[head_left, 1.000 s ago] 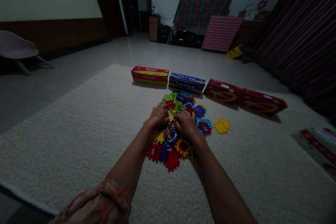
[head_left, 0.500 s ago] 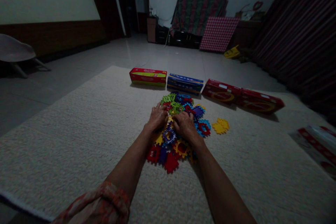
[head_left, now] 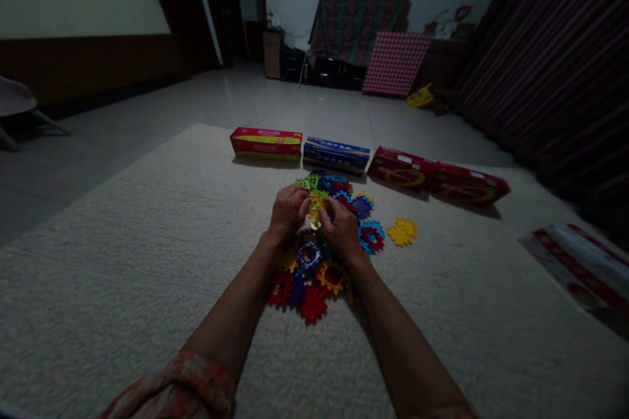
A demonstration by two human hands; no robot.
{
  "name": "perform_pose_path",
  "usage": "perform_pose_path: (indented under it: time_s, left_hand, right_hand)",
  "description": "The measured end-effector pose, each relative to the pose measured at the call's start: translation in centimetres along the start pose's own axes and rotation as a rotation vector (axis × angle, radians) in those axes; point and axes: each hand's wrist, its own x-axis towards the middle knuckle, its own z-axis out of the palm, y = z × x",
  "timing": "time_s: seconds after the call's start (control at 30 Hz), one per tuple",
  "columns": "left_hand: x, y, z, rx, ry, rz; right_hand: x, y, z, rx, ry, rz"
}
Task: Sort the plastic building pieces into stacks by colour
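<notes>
Between my two hands is a yellow toothed plastic building piece (head_left: 315,205), pinched at its left by my left hand (head_left: 289,211) and at its right by my right hand (head_left: 343,228). Both hands are closed, over a heap of colourful interlocking pieces. In the heap a purple frame piece (head_left: 308,254) lies below my fingers, with a yellow frame piece (head_left: 322,275) and a red piece (head_left: 313,304) nearer to me. Green pieces (head_left: 309,181) lie at the far side. A light blue and red piece (head_left: 372,236) is right of my right hand. My fingers hide part of the heap.
A separate yellow piece (head_left: 402,231) lies on the cream mat (head_left: 147,229). Beyond the heap stand a red-and-green box (head_left: 266,144), a blue box (head_left: 336,156) and two dark red boxes (head_left: 403,169). A plastic-wrapped package (head_left: 580,268) lies at the right.
My hands have come up from the heap, with the yellow piece now showing between their fingers. The view has turned slightly right, so the scene sits further left.
</notes>
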Motion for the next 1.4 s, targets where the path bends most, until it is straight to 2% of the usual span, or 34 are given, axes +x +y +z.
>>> perform_pose_path:
  time_s: [0.1,0.23,0.47,0.57,0.63,0.7,0.77,0.93,1.0,1.17,1.4]
  left_hand:
    - [-0.1,-0.2,0.6,-0.063,-0.028,0.029]
    - [-0.2,-1.5,0.3,-0.12,-0.075,0.005]
    - [-0.8,-3.0,-0.5,-0.104,-0.14,-0.111]
    - [-1.4,-2.8,-1.0,-0.093,-0.228,-0.114]
    - [-2.1,-2.6,-1.7,-0.073,-0.282,-0.106]
    - [-3.1,-2.3,-2.5,-0.046,-0.305,-0.1]
    - [-4.4,-1.9,-3.4,-0.027,-0.301,-0.095]
    - [-7.6,-0.3,-4.3,-0.013,-0.235,-0.088]
    - [-8.5,0.5,-4.1,-0.019,-0.241,-0.067]
    - [-9.7,2.7,-3.6,-0.075,-0.25,0.026]
    - [-10.8,5.5,-2.9,-0.127,-0.276,0.136]
  right_hand:
    - [0.4,0.1,-0.9,0.086,0.028,0.049]
    - [1.4,1.3,-3.7,0.003,0.048,0.132]
    - [1.3,6.9,-9.4,-0.29,0.149,0.369]
    - [0.1,9.0,-10.8,-0.35,0.155,0.43]
    - [-0.7,9.4,-11.3,-0.388,0.196,0.436]
    - [-1.6,8.7,-11.5,-0.398,0.222,0.397]
    - [-2.5,6.9,-11.2,-0.357,0.169,0.306]
    - [-5.6,0.7,-9.4,-0.229,-0.138,-0.012]
    - [-7.0,-1.2,-8.6,-0.252,-0.257,-0.079]
    - [-9.7,-3.4,-7.5,-0.435,-0.401,-0.104]
    - [-11.0,-3.7,-7.0,-0.494,-0.408,-0.072]
